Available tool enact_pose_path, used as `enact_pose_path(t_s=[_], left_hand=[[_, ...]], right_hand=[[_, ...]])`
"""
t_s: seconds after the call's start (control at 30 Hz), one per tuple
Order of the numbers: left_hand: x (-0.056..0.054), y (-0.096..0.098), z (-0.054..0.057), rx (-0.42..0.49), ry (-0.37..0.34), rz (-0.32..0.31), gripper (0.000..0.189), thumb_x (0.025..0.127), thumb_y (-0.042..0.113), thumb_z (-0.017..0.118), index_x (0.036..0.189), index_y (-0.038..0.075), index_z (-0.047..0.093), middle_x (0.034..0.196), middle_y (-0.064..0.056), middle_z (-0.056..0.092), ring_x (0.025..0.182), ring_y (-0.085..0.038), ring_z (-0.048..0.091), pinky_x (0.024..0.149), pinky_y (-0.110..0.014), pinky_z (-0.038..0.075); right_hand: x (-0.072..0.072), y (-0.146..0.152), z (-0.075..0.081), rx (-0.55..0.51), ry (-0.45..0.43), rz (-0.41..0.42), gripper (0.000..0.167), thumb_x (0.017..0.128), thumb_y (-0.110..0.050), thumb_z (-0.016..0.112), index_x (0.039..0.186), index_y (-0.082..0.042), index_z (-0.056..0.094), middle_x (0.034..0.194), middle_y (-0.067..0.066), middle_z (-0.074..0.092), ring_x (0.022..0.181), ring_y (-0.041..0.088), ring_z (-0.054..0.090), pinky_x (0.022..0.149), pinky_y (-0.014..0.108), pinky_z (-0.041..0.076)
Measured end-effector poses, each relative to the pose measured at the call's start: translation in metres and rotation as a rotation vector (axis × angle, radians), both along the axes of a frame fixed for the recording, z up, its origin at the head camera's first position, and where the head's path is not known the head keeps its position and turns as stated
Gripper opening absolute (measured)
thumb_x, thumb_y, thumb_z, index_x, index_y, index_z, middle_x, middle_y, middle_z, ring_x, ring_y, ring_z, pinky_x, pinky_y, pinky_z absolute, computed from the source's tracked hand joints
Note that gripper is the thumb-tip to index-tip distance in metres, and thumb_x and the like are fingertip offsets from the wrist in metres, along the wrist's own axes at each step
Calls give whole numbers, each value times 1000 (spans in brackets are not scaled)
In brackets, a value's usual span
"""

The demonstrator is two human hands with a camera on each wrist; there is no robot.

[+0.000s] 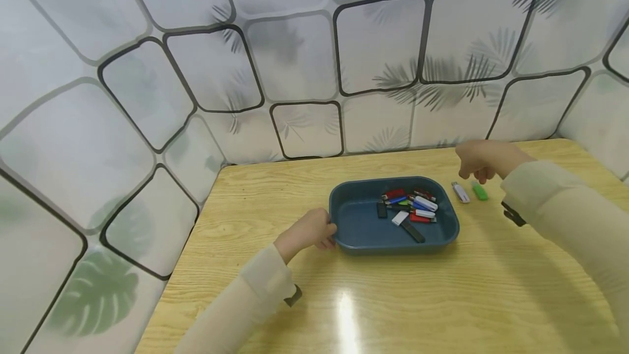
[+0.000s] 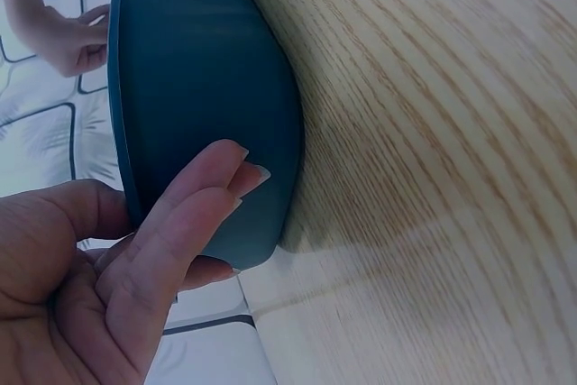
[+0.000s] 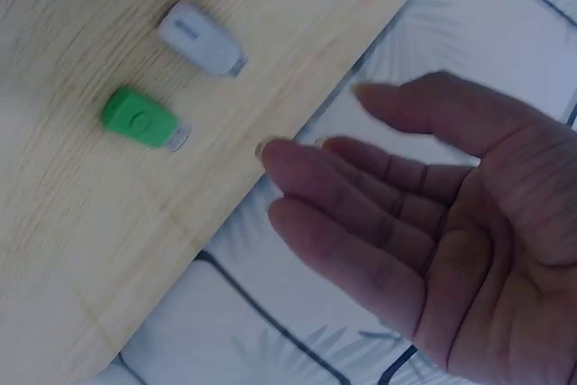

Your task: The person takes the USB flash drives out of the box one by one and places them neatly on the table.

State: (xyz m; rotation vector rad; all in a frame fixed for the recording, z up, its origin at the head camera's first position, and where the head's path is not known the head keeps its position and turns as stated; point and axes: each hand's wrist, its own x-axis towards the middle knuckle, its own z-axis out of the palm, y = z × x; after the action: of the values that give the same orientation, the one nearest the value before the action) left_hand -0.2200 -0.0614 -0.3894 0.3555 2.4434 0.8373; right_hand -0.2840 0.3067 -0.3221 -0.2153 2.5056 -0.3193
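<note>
A dark blue plastic tray (image 1: 356,223) sits on the wooden table, with several USB flash drives (image 1: 413,209) heaped in its right half. My left hand (image 1: 309,229) grips the tray's left end; in the left wrist view the thumb is at the rim and the fingers (image 2: 194,214) lie against the outer wall. To the right of the tray, a white flash drive (image 1: 461,192) and a green flash drive (image 1: 479,190) lie side by side on the table. My right hand (image 1: 484,160) hovers over that pair, fingers (image 3: 338,241) loosely bent and nothing between them.
The wooden table (image 1: 255,195) ends at a wall (image 1: 295,59) with a stone and leaf pattern at the back and sides. Dark bands show near both sleeves (image 1: 513,213).
</note>
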Motion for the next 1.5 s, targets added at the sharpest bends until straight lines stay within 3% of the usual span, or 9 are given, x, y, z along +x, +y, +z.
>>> enact_pose_path(t_s=[0.17,0.27,0.5,0.73,1.0,1.3,1.5], left_hand=[[1,0,-1,-4,-4,8,22,93,4,47,80,-6,62,70,-14,70,67,-25,71,55,-27,59],[1,1,-1,-4,0,7,22,92,4,47,79,-6,62,70,-13,70,66,-25,71,55,-28,59],[0,1,0,-14,7,1,22,93,5,48,81,-6,63,70,-13,70,65,-22,71,54,-27,59],[0,0,2,-13,14,2,22,93,4,48,79,-5,62,69,-13,70,65,-24,71,55,-28,59],[1,1,0,8,-4,20,21,93,4,49,79,-6,61,70,-15,70,67,-26,71,55,-29,59],[2,0,0,20,2,-4,23,92,4,47,78,-6,62,70,-14,70,68,-28,71,55,-29,59],[2,-1,1,23,-4,2,23,92,3,47,76,-6,62,70,-15,70,68,-28,71,55,-29,59]], right_hand=[[1,-15,6,18,58,6,9,84,2,53,88,10,51,64,16,61,48,15,52,43,21,40],[0,-23,8,33,72,18,5,83,2,54,83,6,53,62,16,62,47,15,52,42,21,40],[2,-44,10,29,63,53,3,83,1,55,80,3,54,54,11,59,43,12,41,41,19,33],[-2,-67,11,57,81,104,6,83,-1,58,77,1,58,54,13,63,42,13,49,41,20,38],[-4,-102,4,164,112,196,6,82,3,58,77,0,60,57,14,65,43,15,56,38,20,40],[0,-137,-7,152,90,258,8,79,5,59,79,-2,56,66,14,66,45,16,60,39,18,39],[-1,-157,-14,221,112,328,13,76,8,57,74,-4,58,65,12,67,56,22,69,44,18,47]])
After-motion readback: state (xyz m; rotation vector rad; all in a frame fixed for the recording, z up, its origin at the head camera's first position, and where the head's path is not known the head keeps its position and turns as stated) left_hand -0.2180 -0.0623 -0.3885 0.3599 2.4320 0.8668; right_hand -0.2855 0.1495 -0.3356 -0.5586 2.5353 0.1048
